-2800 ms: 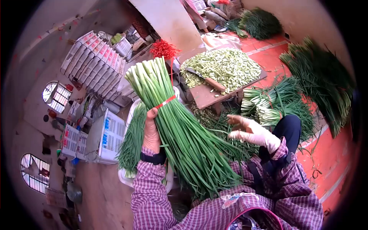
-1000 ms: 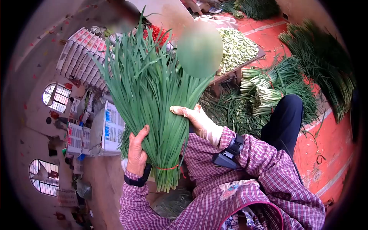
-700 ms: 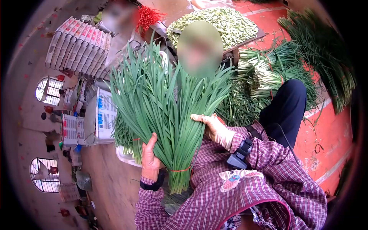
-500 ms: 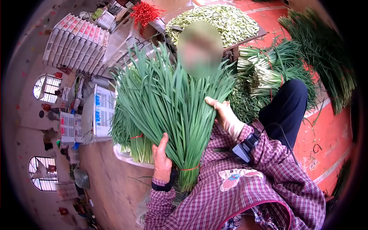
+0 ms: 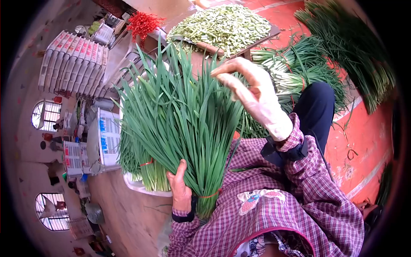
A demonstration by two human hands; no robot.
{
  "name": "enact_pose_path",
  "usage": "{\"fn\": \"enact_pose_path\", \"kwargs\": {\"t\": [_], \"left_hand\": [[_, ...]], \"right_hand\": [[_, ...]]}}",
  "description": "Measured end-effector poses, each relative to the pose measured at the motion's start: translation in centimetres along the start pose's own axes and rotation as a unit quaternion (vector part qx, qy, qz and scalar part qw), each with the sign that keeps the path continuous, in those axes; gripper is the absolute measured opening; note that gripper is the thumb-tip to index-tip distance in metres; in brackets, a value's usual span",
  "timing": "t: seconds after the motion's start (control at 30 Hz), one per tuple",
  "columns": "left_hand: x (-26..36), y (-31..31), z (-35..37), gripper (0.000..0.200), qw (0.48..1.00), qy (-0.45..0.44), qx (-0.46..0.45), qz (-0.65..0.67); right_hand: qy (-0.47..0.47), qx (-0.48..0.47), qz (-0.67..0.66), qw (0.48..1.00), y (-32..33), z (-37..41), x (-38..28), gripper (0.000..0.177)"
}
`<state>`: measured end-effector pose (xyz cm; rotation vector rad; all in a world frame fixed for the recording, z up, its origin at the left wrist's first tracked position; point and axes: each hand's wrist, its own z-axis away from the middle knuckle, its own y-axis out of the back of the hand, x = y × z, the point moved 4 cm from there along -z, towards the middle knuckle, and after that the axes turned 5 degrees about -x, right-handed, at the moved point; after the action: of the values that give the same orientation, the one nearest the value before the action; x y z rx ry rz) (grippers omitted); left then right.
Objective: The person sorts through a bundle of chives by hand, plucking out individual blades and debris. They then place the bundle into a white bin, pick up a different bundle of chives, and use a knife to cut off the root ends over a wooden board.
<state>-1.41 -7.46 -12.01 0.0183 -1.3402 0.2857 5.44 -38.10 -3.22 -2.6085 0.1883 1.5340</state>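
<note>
A large bunch of garlic chives (image 5: pixel 188 124) leans upright across my lap, leaves fanned out at the top and a red band round its base. My bare left hand (image 5: pixel 180 188) grips its lower left side, thumb in front and the other fingers mostly hidden behind. Up by the leaf tips is my right hand (image 5: pixel 257 94), in a pale thin glove. Its thumb and index finger are pinched together; whatever is between them is too small to tell. Another banded bunch of chives (image 5: pixel 152 171) lies in a white tub (image 5: pixel 136 185) behind on the left.
Ahead, a board holds chopped pale green stalks (image 5: pixel 231 25) and a wooden-handled knife (image 5: pixel 209 48). Banded chive bunches (image 5: pixel 287 73) and a loose heap (image 5: pixel 351 51) lie on the red floor (image 5: pixel 364 145). Stacked crates (image 5: pixel 72 62) and red ties (image 5: pixel 143 25) are at the upper left.
My right hand has left the right side of the bunch and risen up and left to the leaf tips, its fingers now pinched. My left hand keeps its grip.
</note>
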Motion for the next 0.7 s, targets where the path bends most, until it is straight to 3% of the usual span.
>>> {"fn": "enact_pose_path", "kwargs": {"t": [0.03, 0.07, 0.17, 0.3, 0.4, 0.53, 0.6, 0.7], "left_hand": [[0.0, 0.0, 0.0, 0.039, 1.000, 0.001, -0.003, -0.002], [0.0, -0.1, 0.1, 0.040, 1.000, -0.001, -0.023, -0.008], [-0.2, -0.2, 0.1, 0.041, 0.999, -0.010, -0.048, -0.014], [-0.3, 0.0, 0.0, 0.042, 0.997, -0.019, -0.072, -0.021], [-0.4, 0.0, 0.1, 0.043, 0.998, -0.016, -0.051, -0.021], [0.1, -0.9, 0.5, 0.040, 0.998, -0.021, -0.052, -0.004], [-0.1, -0.8, 0.4, 0.037, 0.998, -0.025, -0.049, -0.014], [-0.2, -1.4, 0.4, 0.035, 0.998, -0.034, -0.047, -0.019]], "right_hand": [[-0.006, -0.021, 0.003, 1.000, -1.0, -0.5, 0.0, 0.011], [0.070, -0.008, 0.102, 0.992, -1.6, -1.0, 0.4, 0.010], [0.018, -0.021, 0.232, 0.972, -2.3, -1.9, 2.4, 0.022], [-0.069, -0.118, 0.178, 0.975, -2.3, -1.3, 3.3, 0.023], [-0.101, -0.140, 0.170, 0.970, -2.4, -1.2, 4.0, 0.022], [-0.064, -0.108, 0.189, 0.974, -3.0, -0.8, 4.8, 0.009], [-0.016, -0.067, 0.198, 0.978, -3.2, -0.3, 5.3, 0.018], [-0.127, 0.035, -0.085, 0.988, -3.5, 0.8, 7.7, 0.012]]}}
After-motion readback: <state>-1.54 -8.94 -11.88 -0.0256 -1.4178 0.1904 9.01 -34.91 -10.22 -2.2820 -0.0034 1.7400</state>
